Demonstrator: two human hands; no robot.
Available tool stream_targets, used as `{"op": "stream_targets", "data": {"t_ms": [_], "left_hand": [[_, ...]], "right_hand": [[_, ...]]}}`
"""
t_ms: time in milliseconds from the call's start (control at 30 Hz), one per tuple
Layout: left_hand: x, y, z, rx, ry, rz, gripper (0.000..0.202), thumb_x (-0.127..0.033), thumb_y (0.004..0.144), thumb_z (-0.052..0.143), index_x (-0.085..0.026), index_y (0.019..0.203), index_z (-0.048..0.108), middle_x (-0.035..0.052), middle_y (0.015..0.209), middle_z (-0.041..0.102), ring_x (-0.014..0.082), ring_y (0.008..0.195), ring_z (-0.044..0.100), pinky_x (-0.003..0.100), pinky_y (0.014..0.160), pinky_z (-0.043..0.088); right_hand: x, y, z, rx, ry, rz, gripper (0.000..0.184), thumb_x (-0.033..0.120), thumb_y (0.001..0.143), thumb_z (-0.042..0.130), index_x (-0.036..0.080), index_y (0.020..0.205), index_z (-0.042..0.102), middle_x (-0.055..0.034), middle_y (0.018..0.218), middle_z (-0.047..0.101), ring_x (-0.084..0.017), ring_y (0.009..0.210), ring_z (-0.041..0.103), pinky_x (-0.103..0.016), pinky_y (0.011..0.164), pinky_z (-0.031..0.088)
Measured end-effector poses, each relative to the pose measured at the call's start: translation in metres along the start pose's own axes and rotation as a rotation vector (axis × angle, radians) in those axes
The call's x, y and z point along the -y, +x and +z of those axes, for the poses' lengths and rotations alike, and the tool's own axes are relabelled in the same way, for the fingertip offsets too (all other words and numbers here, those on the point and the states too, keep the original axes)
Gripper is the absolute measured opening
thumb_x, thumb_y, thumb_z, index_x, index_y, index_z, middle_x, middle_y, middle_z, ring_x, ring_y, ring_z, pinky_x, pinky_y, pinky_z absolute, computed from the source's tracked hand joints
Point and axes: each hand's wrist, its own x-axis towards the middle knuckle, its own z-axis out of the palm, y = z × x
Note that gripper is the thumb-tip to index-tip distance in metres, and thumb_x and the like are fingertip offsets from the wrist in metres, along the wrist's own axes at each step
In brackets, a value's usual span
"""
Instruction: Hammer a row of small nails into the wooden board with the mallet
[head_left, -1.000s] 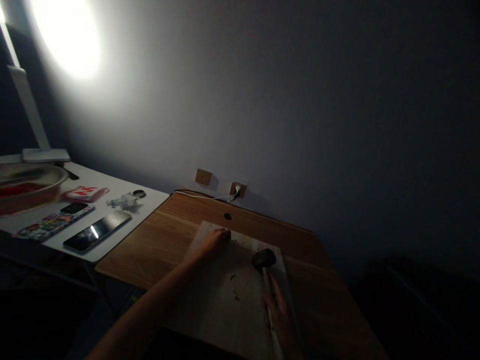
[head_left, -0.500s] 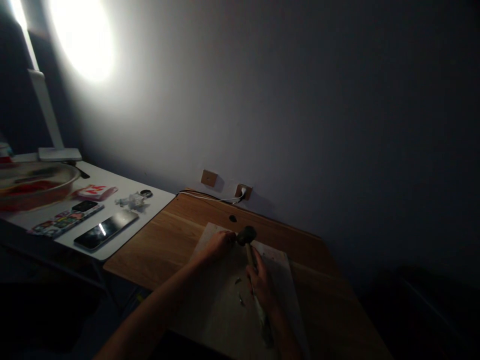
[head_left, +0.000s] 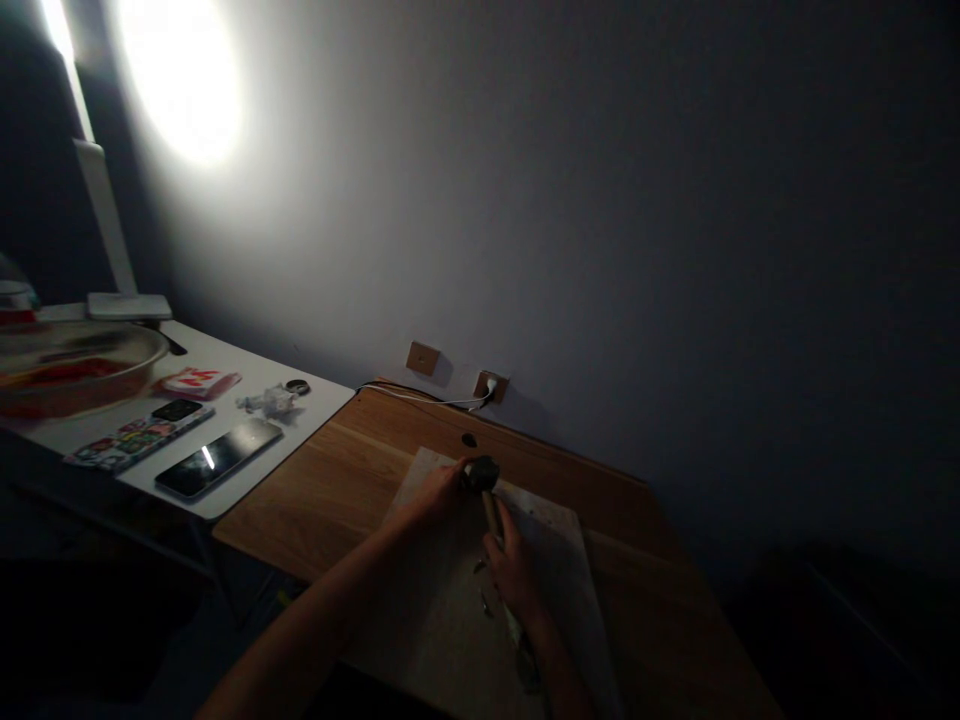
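A pale board (head_left: 559,590) lies on the wooden desk (head_left: 337,480). My right hand (head_left: 514,570) is wrapped round the handle of a hammer whose dark head (head_left: 480,472) sits at the board's far edge. My left hand (head_left: 435,490) rests on the board right beside the hammer head, fingers curled together; what they pinch is too small and dark to make out. A few small bits (head_left: 480,567) lie on the board between my hands.
A white side table (head_left: 247,385) at the left carries a phone (head_left: 217,458), a patterned phone case (head_left: 139,437), a red and white packet (head_left: 196,380) and a shallow bowl (head_left: 75,365). A lamp (head_left: 105,230) stands behind. Wall sockets with a white cable (head_left: 420,397) sit behind the desk.
My right hand swung the hammer from the board's right side over to the far edge, bringing its head down next to my left hand. My left hand stayed put.
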Motion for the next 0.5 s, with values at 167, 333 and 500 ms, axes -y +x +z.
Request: {"op": "stream_targets", "data": {"t_ms": [167,333,500], "left_hand": [[-0.002,-0.002,-0.002,0.005,0.002,-0.004,0.062,-0.011,0.081,0.057,-0.019,0.141,0.048,0.008,0.094,0.074,0.0218,0.085,0.071,0.028,0.074,0.053],[-0.006,-0.001,-0.005,0.022,-0.006,-0.008,0.059,-0.01,0.081,0.056,-0.017,0.139,0.048,0.0081,0.096,0.074,0.021,0.084,0.07,0.029,0.074,0.054],[-0.024,-0.005,-0.02,0.033,0.131,0.082,0.043,-0.004,0.077,0.056,-0.018,0.118,0.061,0.0105,0.113,0.067,0.0213,0.101,0.066,0.032,0.087,0.053]], "right_hand": [[0.001,0.001,0.001,0.001,-0.012,0.013,0.065,0.03,0.084,0.052,0.017,0.148,0.052,-0.0122,0.143,0.061,-0.027,0.134,0.055,-0.041,0.114,0.04],[0.0,0.001,-0.001,-0.032,0.054,0.015,0.063,0.032,0.082,0.056,0.018,0.143,0.058,-0.0118,0.138,0.064,-0.029,0.129,0.059,-0.04,0.109,0.045],[-0.013,-0.02,-0.015,-0.064,0.135,0.031,0.068,0.044,0.081,0.062,0.02,0.145,0.057,-0.0116,0.123,0.071,-0.027,0.11,0.067,-0.036,0.093,0.053]]}}
